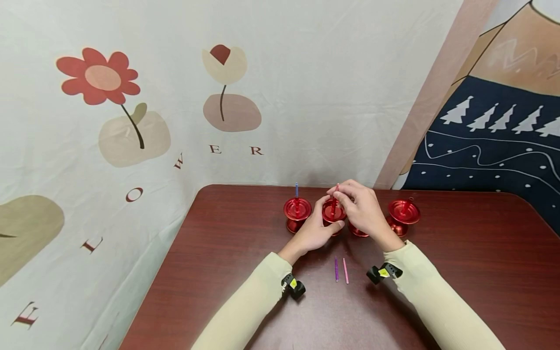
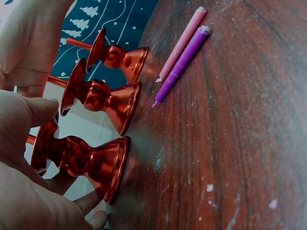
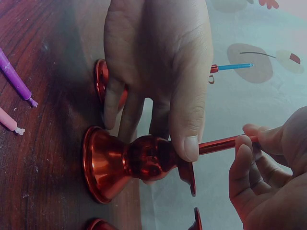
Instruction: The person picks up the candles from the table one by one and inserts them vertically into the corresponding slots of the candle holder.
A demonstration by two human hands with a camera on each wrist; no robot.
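Note:
My left hand (image 1: 316, 231) holds a shiny red candle holder (image 3: 148, 158), its thumb on the dish and fingers round the far side. Over that dish, my right hand (image 1: 363, 209) pinches a thin reddish candle (image 1: 338, 186) at the top of the holder's upright tube. Fingertips hide most of the candle, so how deep it sits cannot be seen. To the left stands another red candle holder (image 1: 297, 209) with a blue candle (image 1: 296, 189) upright in it. A third holder (image 1: 358, 231) is partly covered by my right hand.
At the right stands a further red candle holder (image 1: 404, 212) with a bare tube. A purple candle (image 1: 336, 270) and a pink candle (image 1: 346, 271) lie side by side on the brown table (image 1: 210, 272), nearer me. A printed cloth (image 1: 306, 97) hangs behind the table.

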